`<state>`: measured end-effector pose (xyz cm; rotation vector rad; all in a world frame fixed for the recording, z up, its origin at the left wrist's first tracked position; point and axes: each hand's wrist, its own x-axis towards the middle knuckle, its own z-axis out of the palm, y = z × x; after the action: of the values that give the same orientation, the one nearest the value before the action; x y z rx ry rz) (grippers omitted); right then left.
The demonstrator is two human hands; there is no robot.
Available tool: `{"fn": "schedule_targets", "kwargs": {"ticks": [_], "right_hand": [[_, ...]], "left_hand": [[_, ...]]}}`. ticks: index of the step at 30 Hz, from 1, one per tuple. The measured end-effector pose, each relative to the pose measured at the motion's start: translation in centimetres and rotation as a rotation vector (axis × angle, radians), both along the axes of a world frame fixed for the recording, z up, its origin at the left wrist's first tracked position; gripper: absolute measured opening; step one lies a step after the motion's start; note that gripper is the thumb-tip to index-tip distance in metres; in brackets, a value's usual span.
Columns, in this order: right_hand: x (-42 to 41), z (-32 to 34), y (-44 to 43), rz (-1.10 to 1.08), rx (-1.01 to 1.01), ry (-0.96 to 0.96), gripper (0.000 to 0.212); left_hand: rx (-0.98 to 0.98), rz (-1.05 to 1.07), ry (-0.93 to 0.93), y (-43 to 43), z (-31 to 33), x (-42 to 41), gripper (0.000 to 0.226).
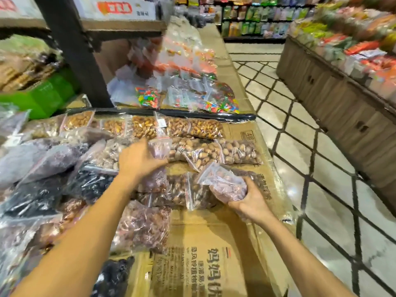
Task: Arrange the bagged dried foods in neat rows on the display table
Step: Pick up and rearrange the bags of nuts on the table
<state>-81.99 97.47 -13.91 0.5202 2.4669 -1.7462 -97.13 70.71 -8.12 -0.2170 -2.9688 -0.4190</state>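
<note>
Over cardboard-covered table [203, 232] | left hand [139, 161] holds small bag [160, 149] | right hand [246, 200] clutches crumpled bag [227, 184] near edge

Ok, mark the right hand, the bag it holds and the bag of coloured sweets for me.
right hand [251, 203]: head view, middle of the hand.
held bag [228, 185]: head view, bulging filled part above the fingers.
bag of coloured sweets [148, 97]: head view, middle of its filled part.

Left hand [137, 161] fingertips hidden behind small bag [159, 149]; far shelves [267, 16] blurred.
</note>
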Motion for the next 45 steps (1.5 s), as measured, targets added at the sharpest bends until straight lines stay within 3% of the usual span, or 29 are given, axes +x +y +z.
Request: {"fn": "schedule_targets", "kwargs": {"ticks": [3, 8, 12, 16, 18, 22, 25, 29, 31, 34, 36, 45], "right_hand": [[-0.8, 0.0, 2.8, 0.144, 0.018, 0.033, 0.064], [-2.1, -0.3, 6.9, 0.271, -0.069, 0.085, 0.061], [-2.3, -0.5, 7.9, 0.31, -0.08, 0.107, 0.055], [-2.2, -1.3, 7.4, 0.383, -0.098, 0.098, 0.058], [-1.8, -2.0, 7.1, 0.412, -0.107, 0.082, 0.06], [-0.6, -2.4, 6.7, 0.45, -0.12, 0.063, 0.069], [0.5, -2.1, 5.9, 0.468, -0.097, 0.067, 0.072], [1.6, -1.7, 4.1, 0.414, -0.013, 0.195, 0.076], [1.7, -1.7, 3.0, 0.44, 0.132, 0.249, 0.084], [1.6, -2.8, 1.0, 0.678, 0.481, 0.089, 0.118], [1.7, -4.0, 0.2, 0.764, 0.594, -0.06, 0.126], [0.8, -5.8, 0.5, 0.678, 0.602, -0.015, 0.115]], "left_hand": [[0.019, 0.11, 0.101, 1.6, 1.0, 2.1, 0.086], [0.091, 0.387, 0.202, 5.5, 3.3, 7.2, 0.079], [0.165, 0.609, 0.033, 6.9, 2.4, 11.5, 0.07], [0.242, 0.793, -0.089, 6.5, -2.0, 14.1, 0.083], [0.28, 0.795, -0.127, 5.5, -3.8, 14.5, 0.075], [0.254, 0.607, -0.277, 3.3, -4.2, 14.6, 0.044], [0.292, 0.571, -0.27, 1.9, -4.1, 15.1, 0.03], [0.336, 0.607, -0.238, 1.0, -4.6, 16.3, 0.033], [0.327, 0.621, -0.229, 0.8, -4.6, 16.8, 0.035], [0.355, 0.614, -0.241, 0.4, -4.7, 17.3, 0.028], [0.357, 0.608, -0.252, 0.2, -4.9, 17.5, 0.025], [0.374, 0.628, -0.167, 1.5, -6.3, 18.1, 0.027]]}}
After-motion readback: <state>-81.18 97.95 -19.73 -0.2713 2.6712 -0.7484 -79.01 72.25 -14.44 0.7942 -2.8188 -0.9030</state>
